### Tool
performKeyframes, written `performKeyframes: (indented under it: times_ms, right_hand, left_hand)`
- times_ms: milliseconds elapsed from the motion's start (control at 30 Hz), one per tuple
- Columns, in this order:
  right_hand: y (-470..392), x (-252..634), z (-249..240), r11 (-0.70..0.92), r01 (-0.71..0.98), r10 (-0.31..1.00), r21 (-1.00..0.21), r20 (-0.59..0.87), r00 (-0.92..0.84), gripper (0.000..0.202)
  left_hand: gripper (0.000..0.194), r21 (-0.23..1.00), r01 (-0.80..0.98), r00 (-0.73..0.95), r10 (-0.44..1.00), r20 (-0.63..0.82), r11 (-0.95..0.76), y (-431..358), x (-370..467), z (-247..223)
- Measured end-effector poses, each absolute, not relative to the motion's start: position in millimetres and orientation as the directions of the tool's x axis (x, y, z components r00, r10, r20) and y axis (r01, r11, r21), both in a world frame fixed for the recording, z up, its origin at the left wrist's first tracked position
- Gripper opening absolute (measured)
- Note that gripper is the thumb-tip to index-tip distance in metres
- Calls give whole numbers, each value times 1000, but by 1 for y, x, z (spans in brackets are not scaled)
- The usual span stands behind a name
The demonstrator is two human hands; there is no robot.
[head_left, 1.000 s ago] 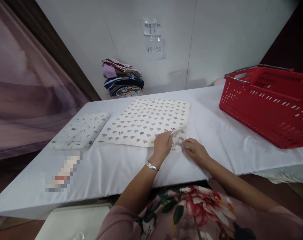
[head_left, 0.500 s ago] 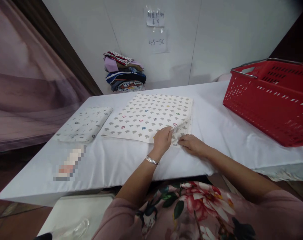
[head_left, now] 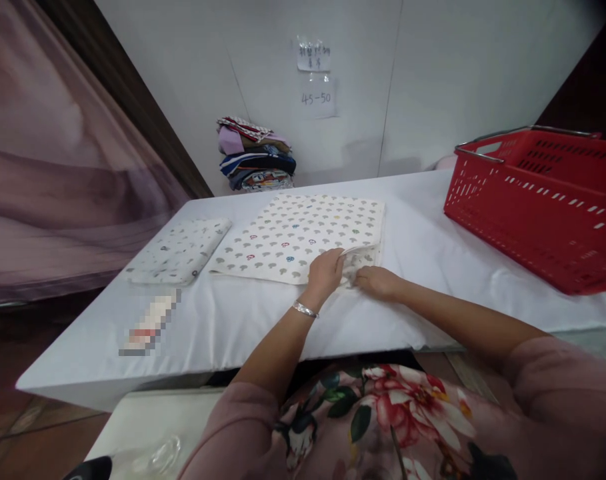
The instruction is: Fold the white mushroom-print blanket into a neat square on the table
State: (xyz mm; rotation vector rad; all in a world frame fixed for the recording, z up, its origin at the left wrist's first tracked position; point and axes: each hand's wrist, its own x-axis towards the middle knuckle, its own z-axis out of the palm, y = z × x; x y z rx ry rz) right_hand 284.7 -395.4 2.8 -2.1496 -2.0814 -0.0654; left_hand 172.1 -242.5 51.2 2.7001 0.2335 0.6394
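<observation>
A cream cloth [head_left: 303, 233] printed with grey, red, blue and green mushrooms lies folded in layers on the white-covered table [head_left: 263, 320]. At its near right corner, my left hand [head_left: 326, 270] is closed on the upper layer's edge and holds it lifted. Just to the right, my right hand [head_left: 377, 283] pinches the lower layer, which is bunched up under the raised flap. Its fingertips are partly hidden in the fabric. Left of the mushroom cloth rests a second folded cloth [head_left: 180, 250], white with small dark prints.
A red plastic basket [head_left: 527, 220] with metal handles stands at the right. Behind the table's far edge is a stack of folded cloths [head_left: 257, 157] against the wall. A blurred-out item [head_left: 150, 323] lies at the front left. A pale stool-like surface [head_left: 147, 427] is below.
My right hand has moved left, closer to my left hand, and the lower layer is now bunched. The flap's edge stands more open. The camera view has shifted slightly.
</observation>
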Motion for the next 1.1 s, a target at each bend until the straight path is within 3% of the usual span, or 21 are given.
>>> performKeyframes:
  times_ms: [200,367,533,767,1100]
  right_hand:
    - [-402,287,7,45,977,965,-209,261,11,33]
    - [-421,273,4,-55,986,937,-158,334,105,22]
    - [-425,270,-3,-79,990,925,-120,361,117,26]
    - [-416,273,2,-21,991,972,-130,231,51,29]
    - [-402,271,13,-76,993,990,-87,110,85,30]
  left_hand:
    - [26,364,68,876,231,425,-929,-239,172,50]
    - [27,379,79,884,240,400,-922,-238,169,44]
    - [26,398,63,886,234,399,-915,-238,170,43]
    - [26,404,75,891,244,383,-911,-237,170,43]
    - [26,415,56,900,225,372,-908,-240,176,38]
